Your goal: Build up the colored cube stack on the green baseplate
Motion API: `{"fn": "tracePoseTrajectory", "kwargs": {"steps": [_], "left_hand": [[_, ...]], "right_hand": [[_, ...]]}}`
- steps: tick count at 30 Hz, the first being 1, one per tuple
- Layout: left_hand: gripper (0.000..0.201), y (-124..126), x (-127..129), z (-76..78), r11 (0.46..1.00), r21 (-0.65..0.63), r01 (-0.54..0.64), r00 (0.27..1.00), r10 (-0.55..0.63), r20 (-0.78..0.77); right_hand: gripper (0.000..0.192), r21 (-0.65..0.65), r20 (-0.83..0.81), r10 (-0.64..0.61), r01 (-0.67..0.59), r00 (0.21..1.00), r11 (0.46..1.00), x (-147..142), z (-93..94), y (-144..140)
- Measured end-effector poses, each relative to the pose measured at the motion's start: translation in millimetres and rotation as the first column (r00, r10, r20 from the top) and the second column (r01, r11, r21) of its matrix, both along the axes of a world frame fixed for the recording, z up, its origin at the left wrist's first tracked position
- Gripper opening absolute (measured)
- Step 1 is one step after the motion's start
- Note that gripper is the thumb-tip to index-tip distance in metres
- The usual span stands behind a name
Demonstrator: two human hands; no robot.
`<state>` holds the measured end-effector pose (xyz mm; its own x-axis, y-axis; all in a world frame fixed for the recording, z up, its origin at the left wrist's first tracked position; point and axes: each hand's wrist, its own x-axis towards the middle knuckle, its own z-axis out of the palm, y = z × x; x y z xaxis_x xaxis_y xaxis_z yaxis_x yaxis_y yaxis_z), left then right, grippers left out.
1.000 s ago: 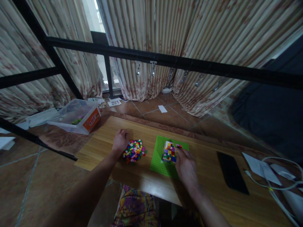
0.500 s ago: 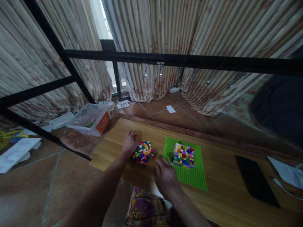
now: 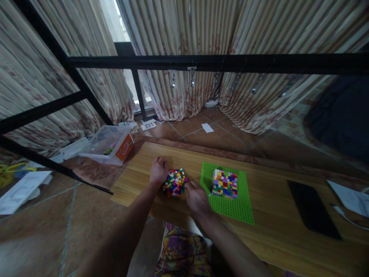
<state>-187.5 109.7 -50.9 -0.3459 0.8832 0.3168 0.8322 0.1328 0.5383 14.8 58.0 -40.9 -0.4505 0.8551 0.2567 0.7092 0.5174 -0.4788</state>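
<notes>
Beyond the left edge of the table (image 3: 271,234), a clear bin (image 3: 95,158) holds green and pink pieces (image 3: 109,150), its orange label (image 3: 125,148) too blurred to read. Toward that edge, the curled left hand (image 3: 159,170) and right hand (image 3: 197,198) flank the loose bricks (image 3: 174,182), any pinch impossible to tell; the brick block (image 3: 225,184) sits near the far edge of the green baseplate (image 3: 240,212).

green baseplate (image 3: 243,209), multicoloured bricks (image 3: 174,182), red-patterned cream curtains (image 3: 207,34)
</notes>
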Motion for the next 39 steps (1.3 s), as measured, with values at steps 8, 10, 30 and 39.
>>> {"fn": "tracePoseTrajectory", "kwargs": {"steps": [8,10,30,39], "left_hand": [[0.02,0,0,0.9,1.0,0.007,0.004,1.0,-0.004,-0.004],[0.019,1,-1,0.8,1.0,0.011,0.006,1.0,-0.005,-0.007],[0.018,2,-3,2.1,1.0,0.011,0.01,0.999,-0.01,-0.048],[0.02,4,-3,-0.5,1.0,0.005,0.01,0.999,-0.01,-0.051]], "right_hand": [[0.026,-0.04,-0.234,0.05,-0.061,0.971,0.997,12,11.5,-16],[0.027,-0.074,-0.308,0.014,-0.038,0.951,0.996,23,21.4,-24],[0.031,-0.035,-0.301,-0.345,0.351,0.889,0.936,127,40.8,26],[0.026,0.015,-0.356,-0.389,0.421,0.85,0.907,126,25.6,35]]}}
